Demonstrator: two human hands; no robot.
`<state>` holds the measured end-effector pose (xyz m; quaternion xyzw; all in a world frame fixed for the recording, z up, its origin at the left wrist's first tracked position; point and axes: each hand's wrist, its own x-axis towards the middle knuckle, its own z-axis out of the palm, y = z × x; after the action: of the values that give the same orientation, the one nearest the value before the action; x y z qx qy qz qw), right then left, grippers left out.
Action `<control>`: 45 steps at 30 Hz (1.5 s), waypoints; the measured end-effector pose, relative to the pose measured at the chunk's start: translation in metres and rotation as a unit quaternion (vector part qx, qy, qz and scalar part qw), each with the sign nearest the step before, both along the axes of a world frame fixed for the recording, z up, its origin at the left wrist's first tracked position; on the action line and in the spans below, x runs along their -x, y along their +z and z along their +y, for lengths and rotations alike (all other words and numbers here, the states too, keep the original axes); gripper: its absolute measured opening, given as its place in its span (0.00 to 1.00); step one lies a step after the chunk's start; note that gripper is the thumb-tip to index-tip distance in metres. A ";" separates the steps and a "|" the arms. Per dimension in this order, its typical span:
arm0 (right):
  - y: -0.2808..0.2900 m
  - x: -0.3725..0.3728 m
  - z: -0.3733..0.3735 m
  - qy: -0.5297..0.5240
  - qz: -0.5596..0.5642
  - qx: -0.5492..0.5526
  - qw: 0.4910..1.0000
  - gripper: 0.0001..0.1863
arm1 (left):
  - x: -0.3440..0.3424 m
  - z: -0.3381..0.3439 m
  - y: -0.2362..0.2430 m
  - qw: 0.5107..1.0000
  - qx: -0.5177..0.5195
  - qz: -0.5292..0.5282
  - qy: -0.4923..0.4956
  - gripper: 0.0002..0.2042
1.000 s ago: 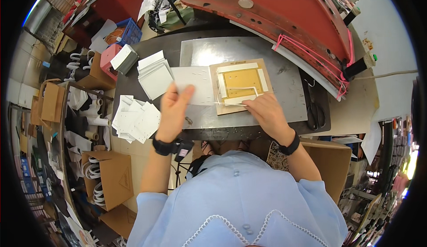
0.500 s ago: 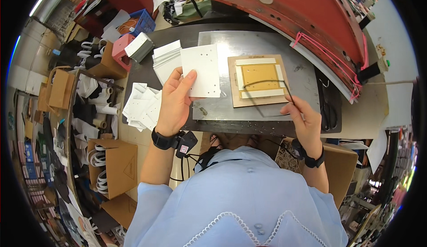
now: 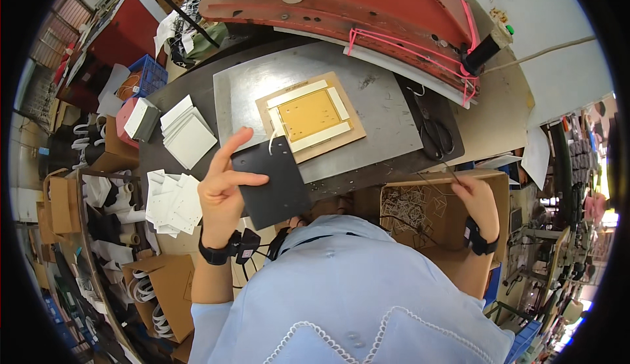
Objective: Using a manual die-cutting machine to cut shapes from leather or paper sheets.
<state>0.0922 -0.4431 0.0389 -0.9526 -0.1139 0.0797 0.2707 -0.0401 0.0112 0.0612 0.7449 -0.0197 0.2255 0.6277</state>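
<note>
My left hand (image 3: 222,193) grips a rectangular sheet (image 3: 277,187) between its fingers, the dark face now showing. A thin white strip (image 3: 271,142) curls by the sheet's upper edge. My right hand (image 3: 478,197) pinches a thin dark offcut frame (image 3: 430,182) above an open cardboard box (image 3: 493,190), where several thin rectangular scraps (image 3: 410,206) lie. On the metal plate (image 3: 377,95) rests a brown board (image 3: 359,126) carrying a yellow panel (image 3: 312,115) edged with pale strips; neither hand touches it.
Left of the plate stands a neat stack of white sheets (image 3: 189,134), with a loose white pile (image 3: 174,203) nearer me. A red machine beam (image 3: 328,0) spans the far side. Black scissors (image 3: 436,138) lie at the table's right. A carton (image 3: 161,285) stands lower left.
My right hand has carried the offcut frame rightward, off the table to the box. The sheet in my left hand has come nearer and turned from its white to its dark face.
</note>
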 end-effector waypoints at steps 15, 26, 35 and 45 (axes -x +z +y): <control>0.009 0.021 0.175 0.152 0.260 -0.422 0.855 0.10 | -0.026 -0.043 -0.004 0.995 -0.006 0.062 -0.081 0.24; -0.034 -0.047 0.119 0.067 -0.207 -0.092 0.972 0.12 | -0.029 -0.046 -0.010 0.930 0.224 0.267 -0.122 0.09; -0.068 -0.078 0.073 -0.022 -0.171 0.156 0.973 0.23 | -0.034 -0.045 -0.013 0.915 0.272 0.266 -0.132 0.10; -0.043 -0.082 0.040 -0.054 -0.110 0.009 0.992 0.17 | -0.023 -0.038 -0.012 0.916 0.271 0.280 -0.096 0.10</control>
<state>0.1745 -0.4035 -0.0044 -0.9627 -0.0909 -0.0395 0.2518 -0.0171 -0.0263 0.0489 0.5738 0.1473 -0.0572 0.8036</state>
